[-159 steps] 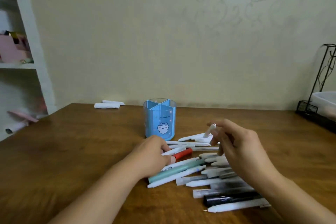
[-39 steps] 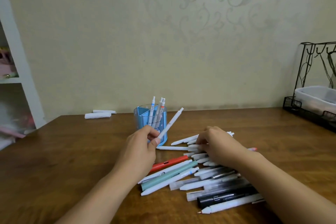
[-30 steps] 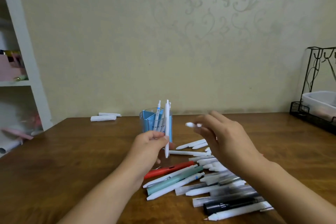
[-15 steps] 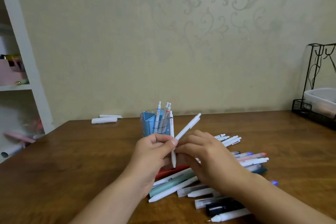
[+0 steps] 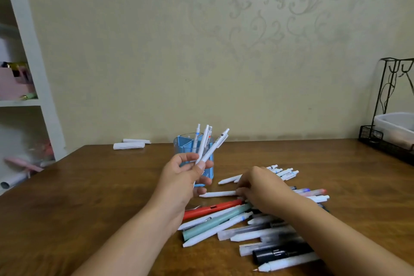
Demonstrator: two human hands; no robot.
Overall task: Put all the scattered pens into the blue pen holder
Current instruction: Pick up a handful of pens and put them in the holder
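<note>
Right behind the left hand (image 5: 183, 177) sits the blue pen holder (image 5: 186, 148), few pens in it already. That hand's pinching two white pens (image 5: 211, 149), tilted up. Right hand (image 5: 261, 188) is palm-down on the scattered pens (image 5: 224, 222), fingers touching one; can't tell if it's gripped.

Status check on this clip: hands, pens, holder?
Left hand holds white pens before blue pen holder. Right hand on table pile. Nothing blocking.
</note>
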